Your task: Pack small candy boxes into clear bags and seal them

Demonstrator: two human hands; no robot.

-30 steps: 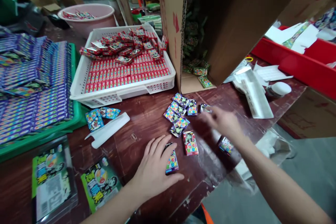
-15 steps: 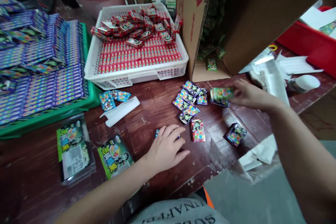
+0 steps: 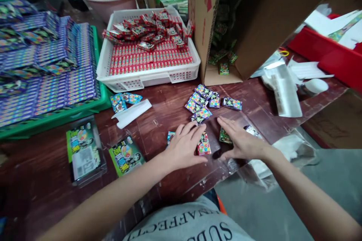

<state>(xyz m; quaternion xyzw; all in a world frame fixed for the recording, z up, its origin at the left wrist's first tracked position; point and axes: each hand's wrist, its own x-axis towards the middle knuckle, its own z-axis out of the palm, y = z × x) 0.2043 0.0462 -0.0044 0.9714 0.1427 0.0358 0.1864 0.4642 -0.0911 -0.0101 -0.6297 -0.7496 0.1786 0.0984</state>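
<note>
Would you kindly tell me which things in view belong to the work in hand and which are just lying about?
Apparently in the work:
- red packet and blue packet by the left hand
- green packet at the right hand

Seemingly lying about:
- white strip
- silvery wrapping
- white-topped cylinder

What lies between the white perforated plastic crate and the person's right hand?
Small purple printed packets lie on the dark-brown table between crate and right hand, as the head view shows.

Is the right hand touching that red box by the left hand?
Apart. The head view shows a strip of bare tabletop between the right edge of the red box and the right hand.
</note>
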